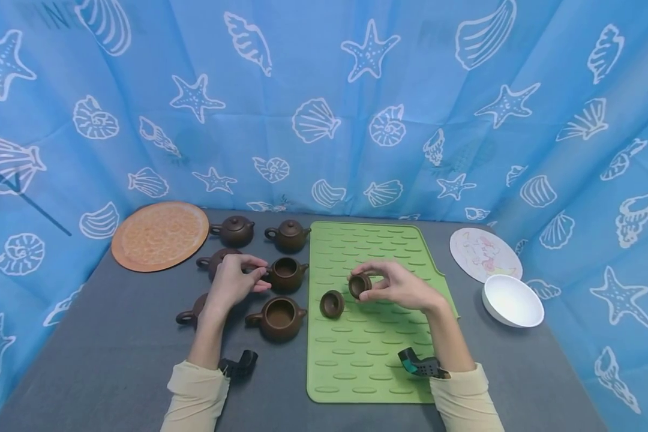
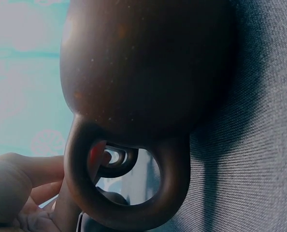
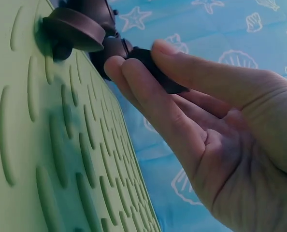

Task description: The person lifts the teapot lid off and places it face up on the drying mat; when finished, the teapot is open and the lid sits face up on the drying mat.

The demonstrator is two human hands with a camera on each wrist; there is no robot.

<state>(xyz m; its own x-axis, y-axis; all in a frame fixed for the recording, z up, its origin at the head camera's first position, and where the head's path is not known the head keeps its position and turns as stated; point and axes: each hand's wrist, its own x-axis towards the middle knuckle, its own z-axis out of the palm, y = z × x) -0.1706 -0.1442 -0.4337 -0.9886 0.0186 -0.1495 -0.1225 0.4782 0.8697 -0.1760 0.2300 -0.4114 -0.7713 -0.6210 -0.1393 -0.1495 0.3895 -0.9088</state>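
Several brown clay teapots stand left of a green ribbed mat. My left hand reaches over them and pinches the handle of an open, lidless teapot. Another open teapot stands nearer me. My right hand holds a small brown lid between thumb and fingertips just above the mat. A second lid lies upside down on the mat beside it. The right wrist view shows the held lid, the lying lid and the mat. A teapot body fills the left wrist view, with my left hand behind its handle.
Two lidded teapots stand at the back; two more are partly hidden under my left arm. An orange round plate lies far left, a patterned white disc and a white bowl on the right. Blue shell-print cloth walls in the grey table.
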